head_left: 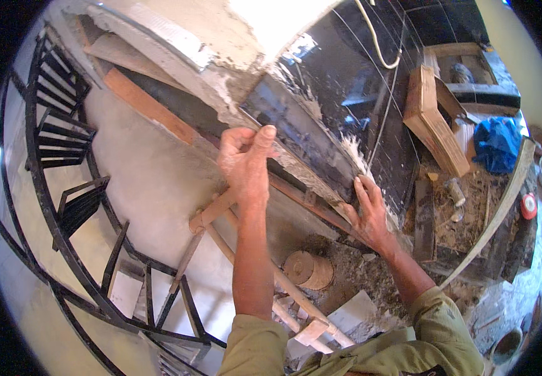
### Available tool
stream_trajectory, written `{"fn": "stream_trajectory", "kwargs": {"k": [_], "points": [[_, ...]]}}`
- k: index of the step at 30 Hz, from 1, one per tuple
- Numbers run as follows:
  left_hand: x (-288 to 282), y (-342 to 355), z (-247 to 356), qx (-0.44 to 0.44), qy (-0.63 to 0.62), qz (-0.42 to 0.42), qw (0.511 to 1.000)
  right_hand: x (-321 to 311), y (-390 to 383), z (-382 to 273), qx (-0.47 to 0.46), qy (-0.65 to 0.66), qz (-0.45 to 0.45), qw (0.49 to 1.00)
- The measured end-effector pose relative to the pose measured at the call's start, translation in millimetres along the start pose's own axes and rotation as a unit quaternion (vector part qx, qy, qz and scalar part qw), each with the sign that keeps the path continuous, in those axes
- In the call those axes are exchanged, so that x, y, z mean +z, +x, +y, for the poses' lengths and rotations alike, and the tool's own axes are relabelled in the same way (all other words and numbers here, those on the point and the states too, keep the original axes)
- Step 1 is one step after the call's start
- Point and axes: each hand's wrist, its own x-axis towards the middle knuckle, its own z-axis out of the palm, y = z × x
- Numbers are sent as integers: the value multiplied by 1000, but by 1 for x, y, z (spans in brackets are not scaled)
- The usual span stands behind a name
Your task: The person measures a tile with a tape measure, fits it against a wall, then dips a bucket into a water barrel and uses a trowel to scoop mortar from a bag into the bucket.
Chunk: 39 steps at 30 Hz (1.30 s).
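Observation:
A long, dark, glossy tile strip [308,135] lies along the mortar-covered edge of a ledge. My right hand [369,216] grips its near right end, fingers over the top and thumb at the front edge. Close to the strip's left end is my left hand [246,163], its fingers curled and its thumb raised at the front edge. Whatever those curled fingers may hold is hidden. Rough grey mortar [305,175] shows beneath the strip's front edge, and white smears mark its back edge.
A black metal stair railing [39,156] curves down the left. Below my arms are wooden poles [302,307] and a round container [308,269] among rubble. At right lie an open cardboard box [433,119], a blue plastic bag [497,145] and a long curved strip [496,216].

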Motion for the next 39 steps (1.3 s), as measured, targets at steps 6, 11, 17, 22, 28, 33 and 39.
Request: {"fn": "stream_trajectory", "kwargs": {"k": [6,11,17,22,28,33,39], "points": [[5,-10,-3,47,21,36,998,-3,-3,-3,24,-6,-28,999],[5,-12,-2,46,21,39,998,-3,-4,-1,3,-7,-26,1000],[9,-14,-7,50,76,58,994,-5,-8,3,-5,-5,-11,1000],[17,-19,-7,67,7,105,992,-2,-1,2,9,17,-24,1000],[22,-19,-3,15,28,120,992,-3,5,9,10,46,-22,999],[15,-20,-6,10,38,127,991,-1,3,12,11,59,-17,998],[22,-23,5,-16,69,128,989,-1,5,19,9,102,-7,995]]}}
